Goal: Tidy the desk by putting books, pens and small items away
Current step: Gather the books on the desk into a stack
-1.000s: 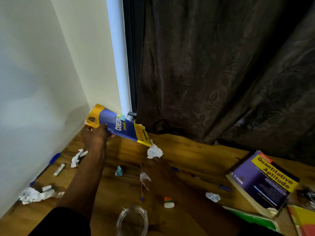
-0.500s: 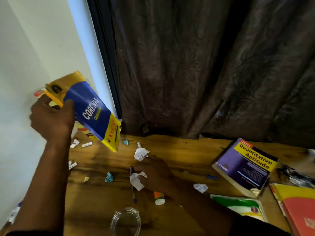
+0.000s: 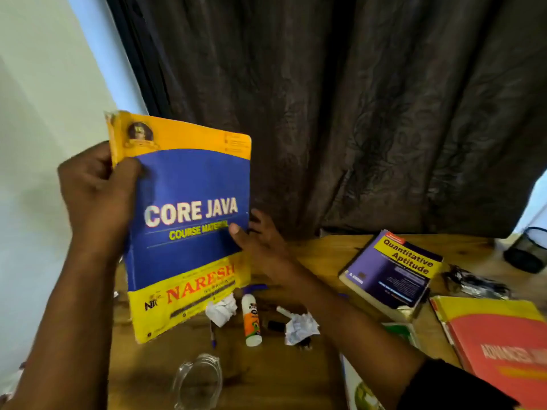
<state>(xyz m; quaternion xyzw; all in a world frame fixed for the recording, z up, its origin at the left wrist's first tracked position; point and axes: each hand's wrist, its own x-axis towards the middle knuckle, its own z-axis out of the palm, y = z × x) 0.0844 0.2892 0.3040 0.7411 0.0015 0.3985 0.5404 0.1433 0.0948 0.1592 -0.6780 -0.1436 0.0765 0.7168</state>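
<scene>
A blue and yellow Core Java book [image 3: 189,220] stands upright in the air above the wooden desk [image 3: 281,377], cover toward me. My left hand [image 3: 97,193] grips its upper left edge, thumb on the cover. My right hand [image 3: 260,241] holds the book's right edge, thumb on the cover and fingers behind it. On the desk lie a Quantitative Aptitude book [image 3: 393,270], a red and yellow book [image 3: 497,344], a green-covered book [image 3: 370,389], a blue pen [image 3: 212,335], a glue stick [image 3: 251,319] and two crumpled papers [image 3: 222,309] [image 3: 300,327].
A dark curtain [image 3: 355,113] hangs behind the desk and a pale wall [image 3: 35,143] closes the left side. A clear glass jar [image 3: 198,380] stands at the near edge. A black mesh holder [image 3: 529,250] sits far right beside a dark plastic wrapper [image 3: 473,282].
My left hand lifted the Core Java book from the desk's back corner and turned it upright toward me. My right hand left the crumpled paper on the desk and came up to the book's right edge.
</scene>
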